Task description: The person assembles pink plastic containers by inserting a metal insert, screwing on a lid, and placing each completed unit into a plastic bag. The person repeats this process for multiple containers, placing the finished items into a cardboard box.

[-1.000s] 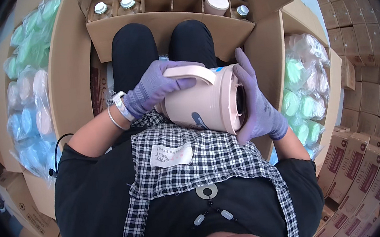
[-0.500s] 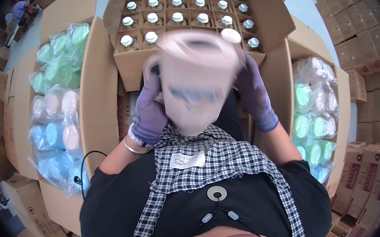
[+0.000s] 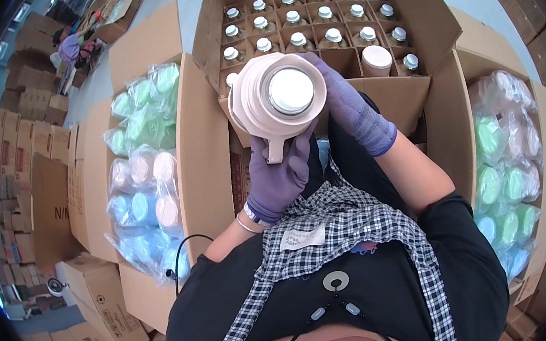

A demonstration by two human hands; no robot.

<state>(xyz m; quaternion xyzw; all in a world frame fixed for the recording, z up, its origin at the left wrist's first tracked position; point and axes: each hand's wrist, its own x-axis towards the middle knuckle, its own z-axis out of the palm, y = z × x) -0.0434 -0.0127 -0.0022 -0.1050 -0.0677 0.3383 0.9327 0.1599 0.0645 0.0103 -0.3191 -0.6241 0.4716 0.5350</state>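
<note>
A pale pink vacuum jug (image 3: pixel 250 109) is held up before me, its round end turned toward me. A bright white disc with a silvery rim fills its middle; I cannot tell if this is a liner or a cap. My left hand (image 3: pixel 277 180) grips it from below, with fingers curled by the handle. My right hand (image 3: pixel 355 112) is closed against its far right side, fingers partly hidden behind it. Just beyond stands a divided carton (image 3: pixel 385 95) of clear bottles with silvery-white caps (image 3: pixel 333 36). A pink cylindrical piece (image 3: pixel 376 60) sits in one front compartment.
An open carton (image 3: pixel 201 151) on my left holds bagged green, pink and blue round pieces (image 3: pixel 140 208). Another open carton (image 3: pixel 543 142) on my right holds similar bagged pieces (image 3: pixel 500 183). Stacked boxes (image 3: pixel 97 299) stand around; a person (image 3: pixel 74 48) is far left.
The jug has turned so its round end faces me and its handle points down toward my left hand. My left hand has shifted from its side to below. The view has swung left.
</note>
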